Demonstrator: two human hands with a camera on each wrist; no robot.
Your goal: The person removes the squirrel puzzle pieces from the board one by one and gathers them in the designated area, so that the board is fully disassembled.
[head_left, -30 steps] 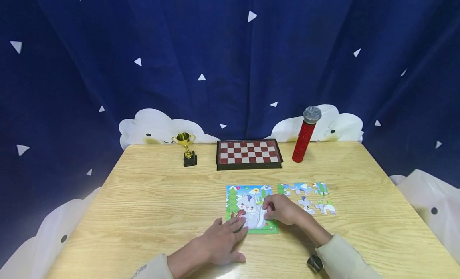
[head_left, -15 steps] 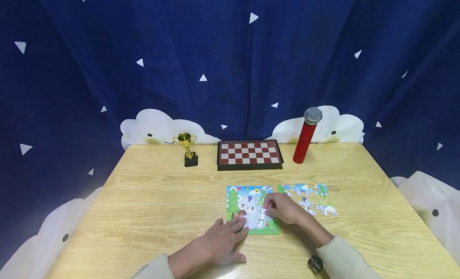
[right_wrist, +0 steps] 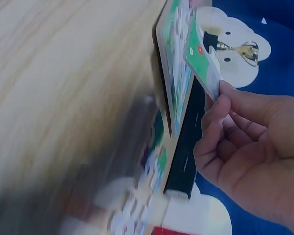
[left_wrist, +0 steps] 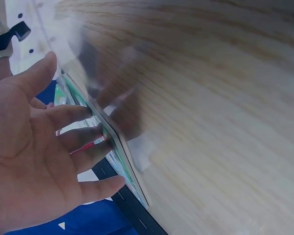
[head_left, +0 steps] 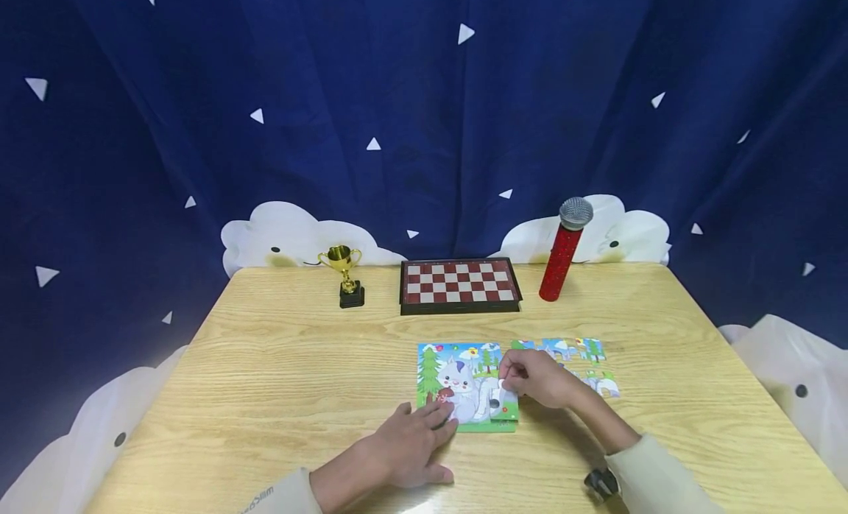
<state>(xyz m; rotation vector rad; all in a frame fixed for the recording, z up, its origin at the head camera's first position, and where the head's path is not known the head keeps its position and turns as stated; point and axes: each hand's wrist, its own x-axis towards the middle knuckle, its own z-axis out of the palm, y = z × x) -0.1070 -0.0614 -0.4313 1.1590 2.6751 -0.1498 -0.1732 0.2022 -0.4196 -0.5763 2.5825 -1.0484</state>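
A squirrel picture puzzle (head_left: 429,367) lies flat at the middle of the table. My left hand (head_left: 414,446) rests on its lower left part with spread fingers, as the left wrist view shows too. The right hand (head_left: 542,380) pinches a puzzle piece (right_wrist: 202,61) between thumb and fingers. In the right wrist view this piece is raised above the puzzle and tilted, its green side with a red flower showing. Seen from the head, the piece overhangs the puzzle's lower right edge. To the right lie several loose puzzle pieces (head_left: 592,350), partly hidden by the right hand.
Along the back of the table stand a gold trophy cup (head_left: 348,275), a red and white checkered board (head_left: 460,283) in a black frame, and a red microphone (head_left: 562,260) with a silver head. Behind them hangs a dark blue curtain (head_left: 424,116).
The right hand has drawn to the right and lifted a piece off the puzzle's lower right part. My left hand has stayed in place on the puzzle.
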